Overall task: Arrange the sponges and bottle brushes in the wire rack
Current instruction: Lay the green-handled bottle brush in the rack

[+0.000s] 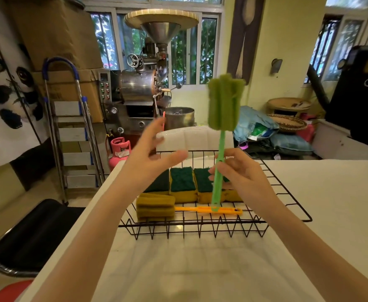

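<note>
1. R hand, centre-right of frame: grip pinched w/ fingers and thumb round the stem of the green bottle brush. Brush upright, foam head up at upper centre, stem end down near the rack floor.
2. L hand, centre of frame: grip spread, fingers apart, motion-blurred. A thin pink-red strip shows just above its fingertips; can't tell if it touches that or what it is.
3. Wire rack, black, shallow, zig-zag front edge, sits on the white counter mid-frame, below both hands.
4. In rack, back row: sponges side by side, touching, yellow foam w/ dark green scour tops, rectangular blocks. Leftmost and rightmost partly hidden behind the hands.
5. In rack, front row: orange bottle brush lying flat, olive ribbed foam head at left, flat plastic handle pointing right. Green stem's lower end crosses in front of that handle.
6. Green brush head: lobed, soft foam; stem flat translucent plastic.
</note>
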